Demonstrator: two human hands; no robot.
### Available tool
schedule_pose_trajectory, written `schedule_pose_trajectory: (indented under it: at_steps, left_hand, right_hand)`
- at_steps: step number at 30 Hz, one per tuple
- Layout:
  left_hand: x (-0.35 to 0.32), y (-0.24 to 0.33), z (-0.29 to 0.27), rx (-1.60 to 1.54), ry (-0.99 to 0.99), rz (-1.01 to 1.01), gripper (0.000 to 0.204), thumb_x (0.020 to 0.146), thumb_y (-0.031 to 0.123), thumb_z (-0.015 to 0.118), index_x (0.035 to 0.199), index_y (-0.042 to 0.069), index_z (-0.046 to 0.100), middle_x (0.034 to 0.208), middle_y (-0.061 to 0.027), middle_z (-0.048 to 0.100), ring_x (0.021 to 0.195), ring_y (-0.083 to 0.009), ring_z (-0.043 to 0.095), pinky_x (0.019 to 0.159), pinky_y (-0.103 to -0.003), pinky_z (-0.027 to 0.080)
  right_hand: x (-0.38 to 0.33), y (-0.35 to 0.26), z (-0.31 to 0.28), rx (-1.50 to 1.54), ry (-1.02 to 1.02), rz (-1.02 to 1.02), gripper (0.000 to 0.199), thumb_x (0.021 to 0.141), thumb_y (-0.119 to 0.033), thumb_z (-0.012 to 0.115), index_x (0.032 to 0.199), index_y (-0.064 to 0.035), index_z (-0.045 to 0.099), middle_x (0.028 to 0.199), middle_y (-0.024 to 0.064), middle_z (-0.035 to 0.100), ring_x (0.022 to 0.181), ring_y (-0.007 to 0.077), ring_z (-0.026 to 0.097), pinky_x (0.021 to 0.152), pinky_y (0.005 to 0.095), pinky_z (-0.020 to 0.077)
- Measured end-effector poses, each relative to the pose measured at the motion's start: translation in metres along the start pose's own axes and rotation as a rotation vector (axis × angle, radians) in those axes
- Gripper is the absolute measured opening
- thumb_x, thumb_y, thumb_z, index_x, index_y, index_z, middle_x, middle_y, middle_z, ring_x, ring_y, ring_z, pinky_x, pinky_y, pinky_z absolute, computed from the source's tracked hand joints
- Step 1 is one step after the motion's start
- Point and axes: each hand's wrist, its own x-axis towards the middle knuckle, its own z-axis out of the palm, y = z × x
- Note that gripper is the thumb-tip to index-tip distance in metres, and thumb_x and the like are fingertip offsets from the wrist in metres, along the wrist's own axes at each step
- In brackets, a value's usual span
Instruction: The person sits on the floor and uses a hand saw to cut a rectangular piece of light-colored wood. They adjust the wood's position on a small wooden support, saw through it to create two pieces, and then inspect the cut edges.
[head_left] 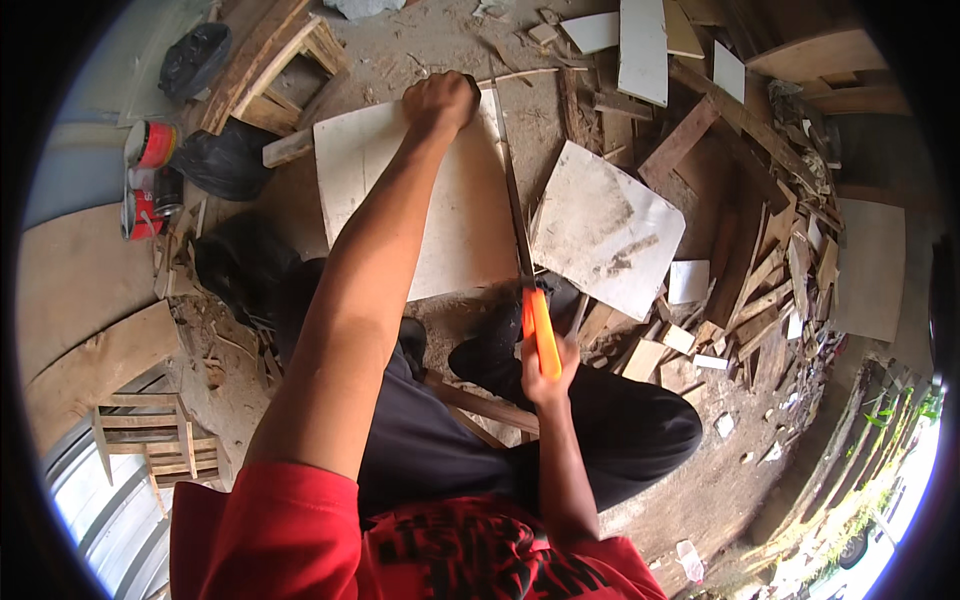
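A handsaw (pixel 541 330) with an orange handle is gripped in my right hand (pixel 552 372), fingers wrapped round it. Its long narrow blade points away from me, lying along the right edge of a white board (pixel 465 225). My left arm reaches across that board. At its far edge, my left hand (pixel 438 102) is closed on the board near the blade's far end; the fingertips are hidden. Just right of the blade, a second white board (pixel 608 230) with dirt smudges lies tilted on the ground.
Wood scraps (pixel 765 290) are heaped at the right, with pale panels (pixel 643 50) at the far right. A wooden frame (pixel 268 65), black plastic bags (pixel 225 160) and red cans (pixel 150 145) stand at the left. My bent legs (pixel 620 425) are below the board.
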Motion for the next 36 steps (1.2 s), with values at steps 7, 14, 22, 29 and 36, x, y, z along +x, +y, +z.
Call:
schedule_pose_trajectory:
  at_steps: [7, 14, 22, 29, 36]
  left_hand:
    - [-0.008, 0.013, -0.034, -0.022, -0.136, -0.135, 0.041, 0.091, 0.032, 0.040, 0.114, 0.013, 0.068, 0.124, -0.0120, 0.063, 0.117, -0.0295, 0.059, 0.096, -0.040, 0.046]
    - [0.003, -0.010, -0.007, 0.034, 0.042, 0.018, 0.037, 0.089, 0.031, 0.043, 0.107, 0.012, 0.070, 0.117, -0.0121, 0.066, 0.110, -0.0277, 0.062, 0.094, -0.039, 0.047]
    - [-0.006, -0.006, -0.005, -0.002, 0.000, -0.014, 0.039, 0.088, 0.031, 0.043, 0.108, 0.011, 0.070, 0.116, -0.0139, 0.066, 0.112, -0.0294, 0.062, 0.096, -0.042, 0.046]
    - [-0.010, 0.007, -0.019, -0.013, -0.043, -0.103, 0.035, 0.087, 0.028, 0.043, 0.105, 0.013, 0.070, 0.115, -0.0113, 0.067, 0.109, -0.0308, 0.063, 0.096, -0.043, 0.046]
    - [-0.006, -0.008, -0.025, -0.114, -0.074, -0.135, 0.037, 0.090, 0.030, 0.042, 0.106, 0.012, 0.069, 0.113, -0.0137, 0.067, 0.107, -0.0314, 0.063, 0.093, -0.042, 0.048]
  right_hand:
    - [-0.040, 0.003, -0.017, 0.116, 0.037, -0.062, 0.013, 0.077, -0.010, 0.058, 0.067, -0.0018, 0.057, 0.057, 0.0093, 0.056, 0.050, 0.0222, 0.057, 0.052, 0.0342, 0.0453]
    - [0.041, -0.007, 0.008, 0.173, -0.015, -0.011, 0.018, 0.082, -0.004, 0.057, 0.065, -0.0010, 0.054, 0.048, 0.0029, 0.047, 0.040, 0.0110, 0.044, 0.041, 0.0271, 0.0344]
    - [0.040, -0.002, 0.018, 0.288, 0.011, 0.217, 0.016, 0.077, -0.008, 0.060, 0.063, -0.0038, 0.053, 0.047, 0.0063, 0.046, 0.039, 0.0205, 0.049, 0.043, 0.0321, 0.0388]
    - [0.003, -0.019, -0.009, 0.130, 0.021, 0.105, 0.014, 0.076, -0.008, 0.055, 0.063, -0.0032, 0.056, 0.048, 0.0071, 0.048, 0.040, 0.0173, 0.048, 0.043, 0.0325, 0.0376]
    - [-0.016, -0.010, -0.019, 0.076, -0.018, 0.095, 0.014, 0.077, -0.011, 0.058, 0.064, -0.0039, 0.058, 0.053, 0.0085, 0.054, 0.044, 0.0188, 0.054, 0.047, 0.0344, 0.0406]
